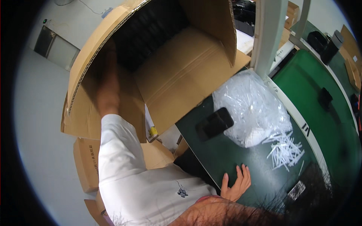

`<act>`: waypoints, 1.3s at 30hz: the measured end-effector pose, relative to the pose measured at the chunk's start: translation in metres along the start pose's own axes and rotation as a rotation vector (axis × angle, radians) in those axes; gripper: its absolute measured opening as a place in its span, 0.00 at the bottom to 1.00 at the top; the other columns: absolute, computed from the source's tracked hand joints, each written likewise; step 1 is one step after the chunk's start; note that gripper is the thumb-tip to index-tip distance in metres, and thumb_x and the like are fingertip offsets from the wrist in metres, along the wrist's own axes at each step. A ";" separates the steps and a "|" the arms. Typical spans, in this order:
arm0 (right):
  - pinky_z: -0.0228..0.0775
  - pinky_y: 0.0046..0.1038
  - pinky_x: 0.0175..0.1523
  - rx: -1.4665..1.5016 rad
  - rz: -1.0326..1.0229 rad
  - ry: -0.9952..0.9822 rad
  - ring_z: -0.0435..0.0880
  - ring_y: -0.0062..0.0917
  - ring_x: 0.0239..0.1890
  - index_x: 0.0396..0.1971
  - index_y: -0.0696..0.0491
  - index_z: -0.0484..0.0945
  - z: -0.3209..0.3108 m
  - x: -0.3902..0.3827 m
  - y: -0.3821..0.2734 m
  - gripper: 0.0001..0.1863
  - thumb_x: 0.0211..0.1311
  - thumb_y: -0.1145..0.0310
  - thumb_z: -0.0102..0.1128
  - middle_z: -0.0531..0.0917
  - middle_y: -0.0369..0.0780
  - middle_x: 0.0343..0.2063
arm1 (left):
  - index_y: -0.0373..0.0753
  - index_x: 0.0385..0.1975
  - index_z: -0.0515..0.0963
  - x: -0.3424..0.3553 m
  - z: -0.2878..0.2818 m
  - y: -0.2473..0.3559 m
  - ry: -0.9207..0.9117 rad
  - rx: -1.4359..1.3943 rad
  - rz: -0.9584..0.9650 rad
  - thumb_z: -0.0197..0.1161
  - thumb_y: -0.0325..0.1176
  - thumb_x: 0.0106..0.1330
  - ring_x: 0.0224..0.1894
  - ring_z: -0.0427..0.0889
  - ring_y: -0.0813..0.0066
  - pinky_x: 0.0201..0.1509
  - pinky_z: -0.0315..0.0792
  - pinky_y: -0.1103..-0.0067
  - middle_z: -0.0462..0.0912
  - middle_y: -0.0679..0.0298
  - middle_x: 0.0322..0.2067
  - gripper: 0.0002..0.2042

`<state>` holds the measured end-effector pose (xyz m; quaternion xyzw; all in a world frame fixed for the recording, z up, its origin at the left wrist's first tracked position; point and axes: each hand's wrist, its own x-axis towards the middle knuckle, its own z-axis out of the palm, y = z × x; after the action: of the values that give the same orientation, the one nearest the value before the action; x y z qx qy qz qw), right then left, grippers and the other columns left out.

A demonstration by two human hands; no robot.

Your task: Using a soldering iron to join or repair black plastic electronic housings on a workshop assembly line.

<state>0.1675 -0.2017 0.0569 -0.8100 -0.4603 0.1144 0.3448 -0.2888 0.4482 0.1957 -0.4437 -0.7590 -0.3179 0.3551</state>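
My left arm, in a white sleeve, reaches deep into a large open cardboard box [184,71] at the upper left. My left hand [111,56] lies in the box's shadow by dark, ribbed-looking contents [147,32]; its fingers are hidden there. On the dark green tabletop [211,158] at the lower right rests my right hand [236,184], fingers spread and holding nothing. Beyond that hand lies a black smartphone [215,123], against a clear plastic bag [252,109] of whitish pieces. Several thin white strips [286,152] are heaped beside the bag.
A green conveyor belt [313,83] with a pale rail runs along the right. A pale metal post [267,37] rises behind the bag. Other cardboard boxes [86,164] sit below the large one at left. A dark cylinder [332,47] stands beyond the belt.
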 end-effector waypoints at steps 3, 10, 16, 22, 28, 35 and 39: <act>0.59 0.49 0.69 0.016 0.011 0.026 0.73 0.46 0.66 0.56 0.57 0.79 -0.001 -0.001 -0.001 0.23 0.66 0.60 0.67 0.77 0.47 0.61 | 0.33 0.66 0.71 -0.026 -0.072 0.066 0.476 -0.490 0.092 0.66 0.39 0.65 0.65 0.70 0.41 0.75 0.58 0.57 0.71 0.42 0.64 0.30; 0.66 0.49 0.71 0.880 -0.059 0.247 0.66 0.45 0.72 0.73 0.57 0.59 0.004 0.010 -0.026 0.56 0.46 0.63 0.85 0.62 0.50 0.73 | 0.36 0.63 0.74 -0.299 -0.330 0.094 -0.126 -1.269 0.063 0.60 0.25 0.69 0.70 0.63 0.46 0.73 0.62 0.62 0.64 0.45 0.67 0.22; 0.70 0.38 0.66 0.686 -0.137 0.237 0.71 0.42 0.67 0.74 0.53 0.64 -0.008 0.027 -0.042 0.60 0.37 0.57 0.87 0.68 0.47 0.67 | 0.39 0.65 0.73 -0.447 -0.431 0.079 -0.661 -1.862 0.613 0.69 0.26 0.62 0.71 0.61 0.44 0.74 0.61 0.58 0.57 0.44 0.69 0.28; 0.73 0.44 0.61 0.317 0.036 0.157 0.75 0.40 0.62 0.71 0.44 0.69 -0.068 -0.009 -0.017 0.53 0.37 0.66 0.83 0.73 0.43 0.62 | 0.44 0.67 0.72 -0.455 -0.429 0.070 -1.198 -1.704 0.941 0.79 0.31 0.51 0.63 0.62 0.53 0.67 0.61 0.63 0.56 0.51 0.69 0.39; 0.66 0.42 0.67 -0.172 0.025 0.091 0.72 0.47 0.60 0.68 0.42 0.70 -0.100 -0.021 -0.016 0.49 0.37 0.69 0.76 0.72 0.46 0.58 | 0.37 0.67 0.72 -0.449 -0.411 0.076 -1.246 -1.854 0.758 0.62 0.24 0.68 0.65 0.68 0.61 0.68 0.65 0.68 0.61 0.53 0.68 0.25; 0.62 0.42 0.73 0.540 0.194 0.501 0.68 0.45 0.69 0.69 0.50 0.66 -0.094 -0.084 0.049 0.48 0.41 0.71 0.76 0.69 0.46 0.64 | 0.30 0.71 0.63 -0.458 -0.382 0.061 -1.265 -1.624 0.582 0.41 0.22 0.76 0.68 0.70 0.54 0.73 0.62 0.65 0.66 0.49 0.68 0.23; 0.51 0.43 0.78 0.042 0.222 0.320 0.60 0.45 0.76 0.73 0.50 0.64 -0.096 -0.108 0.075 0.49 0.47 0.66 0.76 0.62 0.47 0.74 | 0.31 0.73 0.60 -0.457 -0.377 0.048 -1.191 -1.467 0.868 0.50 0.28 0.77 0.71 0.65 0.47 0.75 0.57 0.63 0.65 0.45 0.70 0.26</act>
<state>0.2066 -0.3595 0.0641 -0.8562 -0.3050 0.0311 0.4158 0.0132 -0.0372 0.0343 -0.8709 -0.2068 -0.2756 -0.3505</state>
